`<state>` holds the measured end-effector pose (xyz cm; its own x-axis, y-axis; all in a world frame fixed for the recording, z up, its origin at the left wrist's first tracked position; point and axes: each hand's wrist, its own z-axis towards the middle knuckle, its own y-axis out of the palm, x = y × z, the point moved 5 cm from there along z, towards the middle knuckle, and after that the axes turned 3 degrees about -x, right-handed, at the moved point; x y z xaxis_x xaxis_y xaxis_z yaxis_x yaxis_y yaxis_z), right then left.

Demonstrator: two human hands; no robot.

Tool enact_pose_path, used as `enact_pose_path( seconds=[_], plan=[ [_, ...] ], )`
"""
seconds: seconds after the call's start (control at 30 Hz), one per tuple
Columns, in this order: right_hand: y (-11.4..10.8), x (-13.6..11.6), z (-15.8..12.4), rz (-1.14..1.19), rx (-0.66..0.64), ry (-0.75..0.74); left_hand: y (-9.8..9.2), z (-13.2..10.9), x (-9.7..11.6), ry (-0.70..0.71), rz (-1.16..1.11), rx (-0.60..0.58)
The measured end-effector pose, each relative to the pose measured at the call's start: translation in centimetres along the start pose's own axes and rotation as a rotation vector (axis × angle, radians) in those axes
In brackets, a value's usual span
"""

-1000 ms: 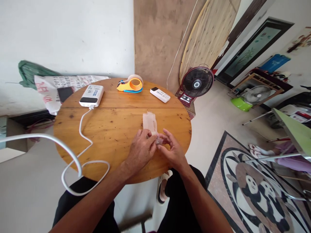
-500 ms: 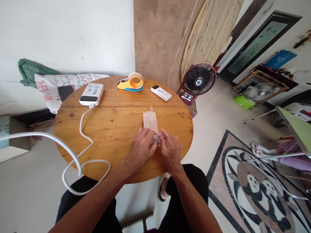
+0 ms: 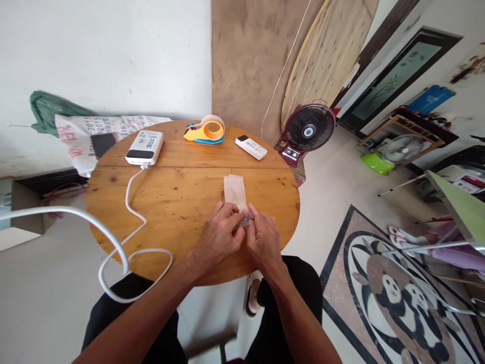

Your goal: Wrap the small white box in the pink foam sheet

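At the table (image 3: 182, 194), both hands (image 3: 220, 230) (image 3: 264, 236) pinch what seems crumpled plastic (image 3: 246, 221).

at the frame's centre we count one left hand (image 3: 222, 230) and one right hand (image 3: 264, 236), plus one pale strip (image 3: 235, 190) and one crumpled greyish piece (image 3: 245, 221). higher up, we count one tape dispenser (image 3: 198, 134), one larger white device (image 3: 145, 146) and one smaller white device (image 3: 251, 147). at right, we have one dark red fan (image 3: 309, 129) and one green-based fan (image 3: 401, 149).
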<state>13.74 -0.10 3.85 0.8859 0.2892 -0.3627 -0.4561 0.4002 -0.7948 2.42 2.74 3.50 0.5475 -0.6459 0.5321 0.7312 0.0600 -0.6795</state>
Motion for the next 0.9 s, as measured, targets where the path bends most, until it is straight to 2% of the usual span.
enact_pose_path(
  seconds=[0.1, 0.4, 0.57, 0.7, 0.9],
  plan=[
    [-0.3, 0.3, -0.3, 0.095, -0.052, 0.011, 0.0, 0.0, -0.1, 0.019, -0.009, -0.002],
    [-0.4, 1.9, 0.1, 0.267, -0.014, 0.103, 0.4, 0.0, -1.0, 0.005, -0.015, 0.008],
    [-0.4, 1.3, 0.0, 0.195, 0.022, 0.053, 0.4, 0.2, -0.9, -0.012, -0.002, -0.006],
    [-0.1, 0.8, -0.1, 0.097, 0.072, 0.012, 0.3, 0.3, -1.2, -0.080, -0.064, -0.017],
    [0.4, 0.0, -0.4, -0.070, 0.088, -0.037, -0.2, 0.3, -1.4, -0.191, -0.174, 0.095]
  ],
)
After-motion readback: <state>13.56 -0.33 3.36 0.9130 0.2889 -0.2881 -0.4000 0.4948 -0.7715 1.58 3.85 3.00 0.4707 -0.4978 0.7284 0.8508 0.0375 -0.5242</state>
